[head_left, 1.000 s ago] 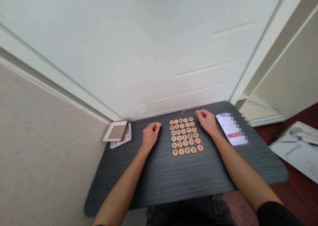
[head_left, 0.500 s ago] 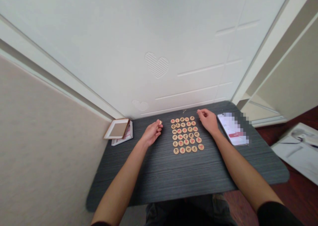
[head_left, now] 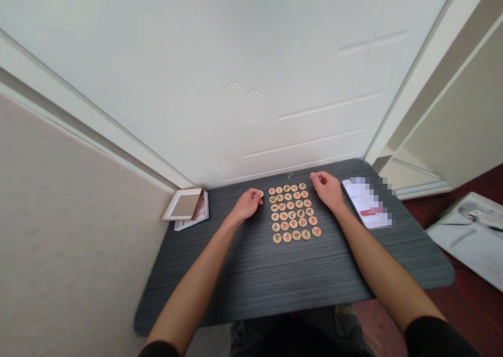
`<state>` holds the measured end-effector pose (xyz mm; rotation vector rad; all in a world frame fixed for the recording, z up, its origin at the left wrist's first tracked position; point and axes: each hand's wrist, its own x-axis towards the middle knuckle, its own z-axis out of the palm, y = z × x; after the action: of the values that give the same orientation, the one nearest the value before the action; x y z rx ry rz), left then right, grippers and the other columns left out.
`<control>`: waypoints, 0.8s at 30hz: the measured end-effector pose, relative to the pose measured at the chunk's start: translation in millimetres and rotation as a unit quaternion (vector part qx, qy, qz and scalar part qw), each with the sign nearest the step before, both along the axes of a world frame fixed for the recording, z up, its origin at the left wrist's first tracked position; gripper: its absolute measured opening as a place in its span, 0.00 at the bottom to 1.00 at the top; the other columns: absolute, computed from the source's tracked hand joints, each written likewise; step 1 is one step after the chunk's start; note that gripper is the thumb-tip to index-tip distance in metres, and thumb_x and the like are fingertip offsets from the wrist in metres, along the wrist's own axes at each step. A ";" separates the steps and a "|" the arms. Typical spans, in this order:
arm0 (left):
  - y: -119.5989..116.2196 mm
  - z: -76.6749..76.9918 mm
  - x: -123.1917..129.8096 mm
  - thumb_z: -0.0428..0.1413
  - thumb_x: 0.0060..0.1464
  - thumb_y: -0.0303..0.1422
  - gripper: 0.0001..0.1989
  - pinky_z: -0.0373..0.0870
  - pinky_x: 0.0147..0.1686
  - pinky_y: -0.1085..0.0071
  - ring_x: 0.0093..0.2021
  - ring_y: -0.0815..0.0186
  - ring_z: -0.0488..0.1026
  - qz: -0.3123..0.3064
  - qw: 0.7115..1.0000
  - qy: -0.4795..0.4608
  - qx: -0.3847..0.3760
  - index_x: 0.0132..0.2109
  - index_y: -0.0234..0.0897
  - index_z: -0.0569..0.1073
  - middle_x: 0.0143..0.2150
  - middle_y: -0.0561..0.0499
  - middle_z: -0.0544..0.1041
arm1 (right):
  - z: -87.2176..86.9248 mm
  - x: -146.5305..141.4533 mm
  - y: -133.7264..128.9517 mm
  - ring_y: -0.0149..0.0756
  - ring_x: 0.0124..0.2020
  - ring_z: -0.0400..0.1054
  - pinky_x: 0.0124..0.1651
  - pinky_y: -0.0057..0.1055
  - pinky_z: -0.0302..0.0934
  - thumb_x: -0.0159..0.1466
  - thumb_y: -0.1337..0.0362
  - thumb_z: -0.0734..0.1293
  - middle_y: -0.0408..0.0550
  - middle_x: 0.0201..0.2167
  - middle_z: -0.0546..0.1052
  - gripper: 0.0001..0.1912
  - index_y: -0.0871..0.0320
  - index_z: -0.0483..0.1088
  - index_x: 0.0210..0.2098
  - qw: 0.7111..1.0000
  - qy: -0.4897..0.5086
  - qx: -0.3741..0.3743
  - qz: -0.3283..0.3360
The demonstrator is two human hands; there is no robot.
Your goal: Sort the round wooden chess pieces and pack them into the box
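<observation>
My left hand (head_left: 247, 204) is closed, with a round wooden Chinese chess piece (head_left: 260, 193) pinched at its fingertips. It is just left of the top row of a block of similar Chinese chess pieces (head_left: 292, 215), lying flat in neat rows and columns with red or black characters. To the right of the block's top corner, my right hand (head_left: 327, 190) rests at the table with its fingers curled and the thumb near the index finger. The inside of that hand is hidden, so I cannot tell whether it holds anything.
A phone (head_left: 363, 202) with a lit, partly blurred screen lies to the right of my right hand on the dark table (head_left: 298, 278). Stacked white and brown frames or box parts (head_left: 187, 206) sit at the left edge. A white panel (head_left: 251, 142) with embossed hearts rises behind the table.
My left hand has moved right with the chess piece, closer to the top row. My right hand stays in the same place. The whole view has shifted slightly.
</observation>
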<state>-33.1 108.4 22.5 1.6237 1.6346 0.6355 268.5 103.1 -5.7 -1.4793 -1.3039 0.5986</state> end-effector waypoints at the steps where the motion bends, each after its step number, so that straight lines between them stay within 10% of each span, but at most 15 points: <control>1: 1.3 -1.0 0.9 0.53 0.62 0.38 0.11 0.68 0.40 0.68 0.33 0.62 0.75 -0.005 1.000 0.017 0.001 0.39 0.37 0.76 0.30 0.50 0.80 | -0.3 0.0 0.0 0.38 0.27 0.71 0.33 0.33 0.61 0.65 0.43 0.63 0.48 0.27 0.80 0.23 0.57 0.77 0.33 1.000 0.000 0.000 0.000; 24: 25.3 -3.8 14.1 0.59 0.58 0.41 0.11 0.69 0.42 0.66 0.42 0.53 0.79 0.028 0.993 0.111 0.023 0.36 0.39 0.80 0.39 0.42 0.83 | 1.3 0.2 -1.0 0.38 0.28 0.70 0.33 0.32 0.60 0.66 0.42 0.63 0.48 0.26 0.79 0.25 0.57 0.77 0.33 1.000 -0.009 0.000 0.001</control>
<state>-19.0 133.7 18.8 1.7387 1.8419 0.5391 268.6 102.2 -4.4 -1.4871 -1.3202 0.5887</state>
